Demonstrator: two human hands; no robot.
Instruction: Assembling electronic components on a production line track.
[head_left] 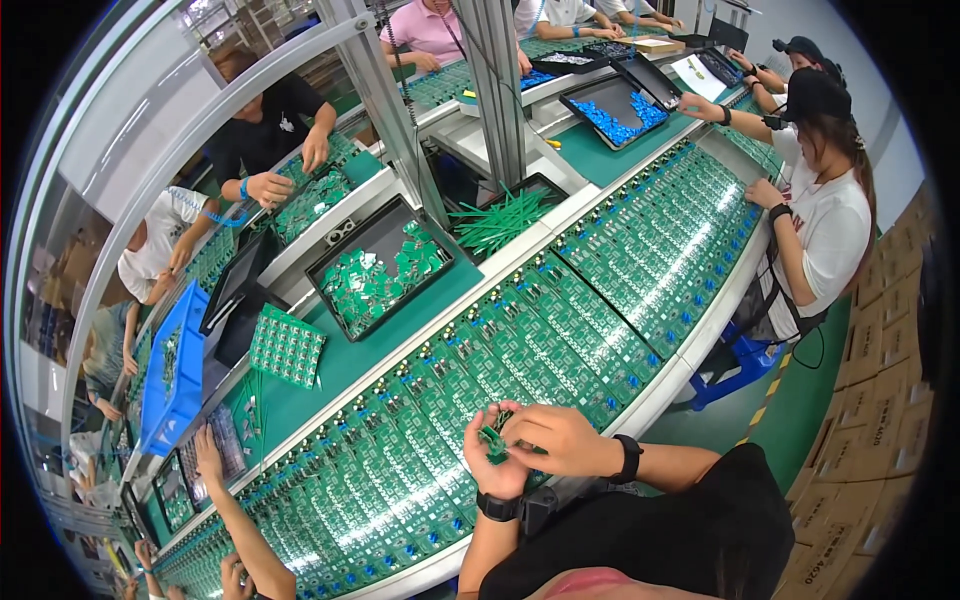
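My left hand point(492, 474) is cupped palm-up over the near side of the line, holding several small green circuit boards point(494, 436). From the right, my right hand point(565, 441) reaches into that palm. Its thumb and fingers are pinched together at the pieces; it seems to grip one small board, though the fingers partly hide it. Below both hands lie long green circuit board panels point(400, 470), side by side along the line. They carry rows of parts and blue components point(612, 404) at the near ends.
Beyond the line stand a black tray point(380, 265) of small green boards, green strips point(505, 215), a board panel point(287, 346) and a blue bin point(172, 370). A tray of blue parts point(618, 112) is farther right. Metal posts point(500, 100) rise behind. Co-workers' arms reach in at left and right.
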